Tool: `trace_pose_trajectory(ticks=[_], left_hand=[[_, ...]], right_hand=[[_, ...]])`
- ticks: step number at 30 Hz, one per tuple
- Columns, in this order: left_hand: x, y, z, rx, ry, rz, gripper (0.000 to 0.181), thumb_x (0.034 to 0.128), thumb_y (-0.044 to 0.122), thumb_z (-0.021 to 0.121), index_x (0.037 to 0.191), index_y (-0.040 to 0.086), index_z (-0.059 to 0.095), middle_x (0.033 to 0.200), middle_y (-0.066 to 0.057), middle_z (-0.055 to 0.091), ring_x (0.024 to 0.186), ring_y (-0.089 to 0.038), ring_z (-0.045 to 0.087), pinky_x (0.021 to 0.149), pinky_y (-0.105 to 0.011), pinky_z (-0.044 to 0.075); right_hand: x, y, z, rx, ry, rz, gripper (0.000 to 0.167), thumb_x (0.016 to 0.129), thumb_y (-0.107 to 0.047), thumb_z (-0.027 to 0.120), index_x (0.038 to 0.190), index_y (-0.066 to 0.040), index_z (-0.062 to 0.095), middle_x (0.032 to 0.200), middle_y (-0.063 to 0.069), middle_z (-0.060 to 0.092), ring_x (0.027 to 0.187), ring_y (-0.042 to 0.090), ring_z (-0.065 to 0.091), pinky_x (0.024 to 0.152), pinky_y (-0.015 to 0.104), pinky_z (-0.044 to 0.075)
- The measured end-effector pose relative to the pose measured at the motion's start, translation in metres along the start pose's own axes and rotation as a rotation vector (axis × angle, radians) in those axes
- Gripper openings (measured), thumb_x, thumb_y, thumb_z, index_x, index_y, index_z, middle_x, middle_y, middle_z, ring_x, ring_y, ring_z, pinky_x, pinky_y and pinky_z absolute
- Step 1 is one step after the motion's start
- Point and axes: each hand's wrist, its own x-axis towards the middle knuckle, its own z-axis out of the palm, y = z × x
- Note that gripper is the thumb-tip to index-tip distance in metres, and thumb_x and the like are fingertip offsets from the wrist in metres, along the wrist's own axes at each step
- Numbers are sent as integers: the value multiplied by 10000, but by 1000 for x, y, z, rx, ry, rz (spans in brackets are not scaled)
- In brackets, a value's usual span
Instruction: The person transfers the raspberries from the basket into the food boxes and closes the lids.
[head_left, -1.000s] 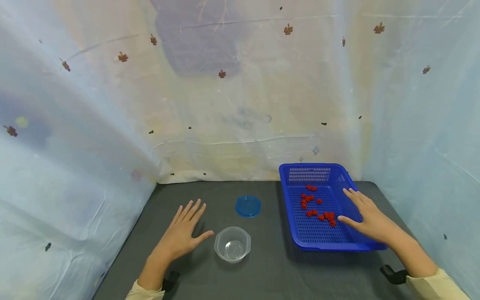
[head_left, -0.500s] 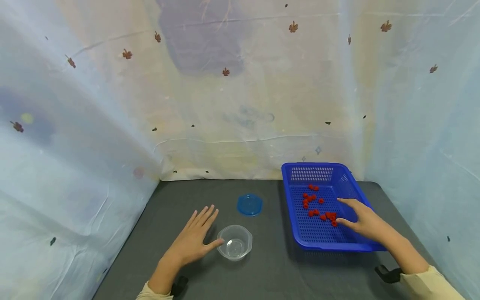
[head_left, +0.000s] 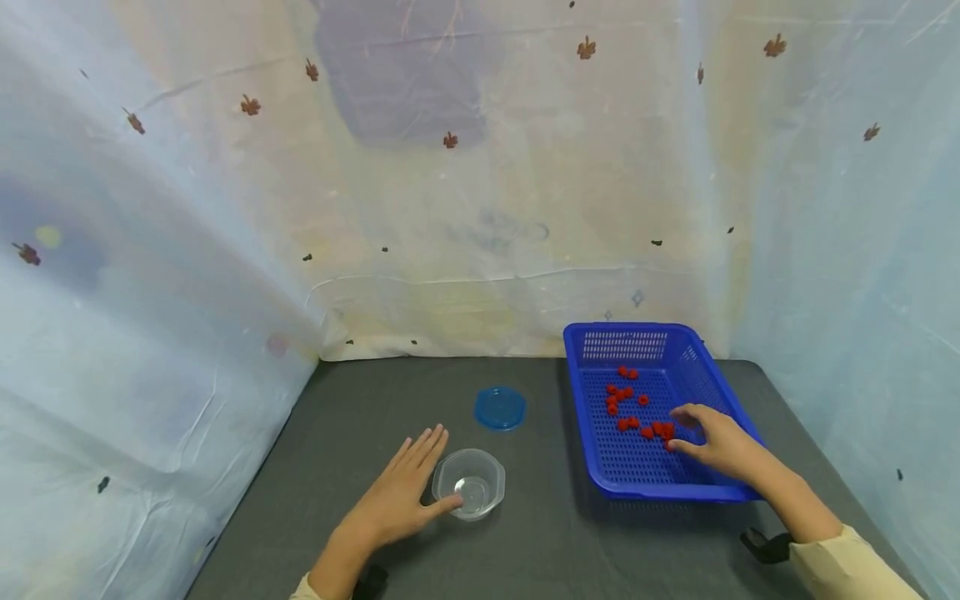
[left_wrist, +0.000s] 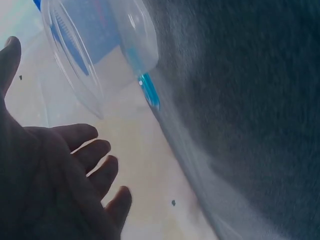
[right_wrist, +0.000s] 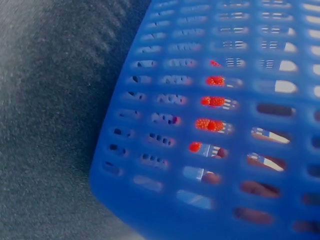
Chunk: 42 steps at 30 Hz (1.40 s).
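We judge the work barely begun — berries (head_left: 657, 428) lie in the basket (head_left: 667, 492), frame right, beside our right hand (head_left: 718, 443), thumb and forefinger parted; lower centre, our left hand (head_left: 396, 498) — fingers extended — is by the tub (head_left: 482, 485).

I am in what looks like a small curtained-off work booth, perhaps one for recording: pale, creased, watercolour-patterned sheeting (head_left: 480, 208) with brown leaf prints hangs behind and to both sides of the flat, dark grey counter (head_left: 555, 533). A black, curved device (head_left: 765, 547) sits at the wrist of my right hand (head_left: 720, 443), though it is too small for me to name surely.
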Motion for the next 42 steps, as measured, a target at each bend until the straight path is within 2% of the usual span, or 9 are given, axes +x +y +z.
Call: trace_pose_trajectory(ticks=[4, 9, 18, 24, 35, 42], left_hand=[[0, 3, 4, -28, -19, 5, 1045, 995, 632, 682, 1721, 67, 185, 1793, -99, 149, 1651, -354, 167, 1336, -590, 115], [0, 6, 10, 6, -18, 23, 1104, 973, 694, 667, 1720, 47, 175, 1794, -120, 143, 1648, -357, 177, 1332, -592, 143], [-1, 8, 20, 22, 0, 42, 1154, 936, 681, 724, 1719, 37, 174, 1790, -146, 163, 1648, -349, 182, 1330, -589, 160], [-2, 9, 22, 18, -3, 51, 1148, 938, 666, 729, 1720, 36, 171, 1789, -162, 158, 1646, -361, 185, 1325, -601, 162], [-1, 10, 23, 17, -6, 49, 1137, 945, 663, 729, 1723, 49, 172, 1792, -141, 160, 1650, -338, 179, 1334, -575, 158], [0, 12, 22, 0, -7, 41, 1118, 957, 658, 716, 1715, 27, 188, 1796, -114, 141, 1646, -358, 188, 1330, -582, 166]], right_hand=[[3, 0, -1, 2, -30, 22, 455, 904, -182, 884, 1206, 92, 683, 1079, 189, 724, 973, 343, 697, 847, 581, 616], [7, 2, 2, 18, -74, 32, 401, 906, -140, 872, 1175, 97, 693, 1065, 185, 733, 938, 315, 689, 827, 555, 619], [10, 4, 3, 13, -90, 14, 328, 908, -104, 864, 1133, 76, 705, 1019, 136, 725, 897, 272, 671, 792, 509, 616], [7, 5, 6, 40, -98, 7, 243, 916, -82, 852, 1075, 24, 701, 987, 87, 708, 872, 239, 664, 755, 447, 609], [6, 5, 8, 70, -140, -9, 224, 907, -51, 850, 1040, -23, 672, 980, 63, 688, 867, 231, 658, 735, 412, 596], [8, 6, 8, 68, -157, -21, 224, 907, -45, 849, 1033, -34, 664, 986, 53, 683, 883, 240, 673, 762, 463, 612]])
